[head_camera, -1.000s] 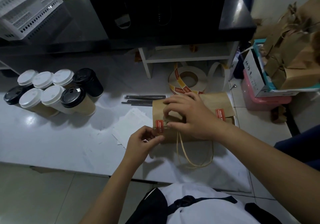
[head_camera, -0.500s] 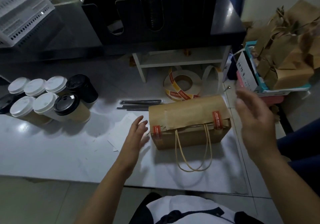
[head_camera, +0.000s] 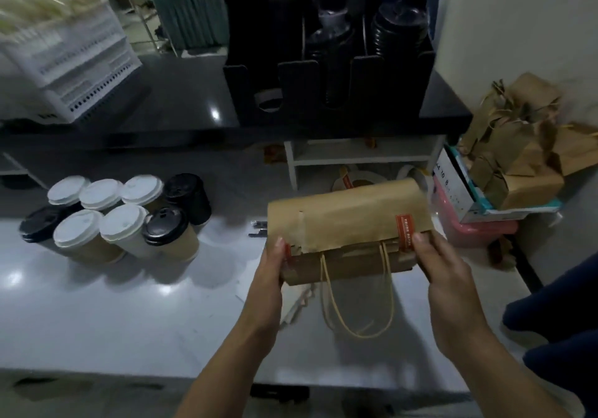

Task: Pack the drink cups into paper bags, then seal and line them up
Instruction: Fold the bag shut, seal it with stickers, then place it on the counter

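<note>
- Item in hand: brown paper bag [head_camera: 349, 223], top flap folded forward, pale twine handles [head_camera: 356, 304] hanging from its front. It sits over the near right part of the glossy white counter [head_camera: 97, 304], between my two hands. I cannot tell whether its base touches the counter.
- Seals: one red rectangular sticker [head_camera: 405, 232] crosses the flap edge at the right end. A second red one at the left end is mostly covered by my thumb.
- Left hand [head_camera: 270, 268]: clasps the bag's left end, thumb laid on the front face, fingers hidden behind.
- Right hand [head_camera: 443, 268]: clasps the right end, thumb tip just beside the red sticker, fingers round the far side and out of sight.
- Forearms: both bare, rising from the bottom edge of the view and ending at the bag's two ends.
- Step, as I judge it: the bag looks sealed, so it is due to be set in line, perhaps near the heap of filled brown bags [head_camera: 517, 158] at the far right.
- Handling notes: I would carry it level and squeeze the ends only lightly, since the paper will buckle. I would also mind the loose handles snagging.
- Outstanding: cluster of lidded paper cups [head_camera: 123, 217], white and black lids, at the left and well apart from the bag.
</note>
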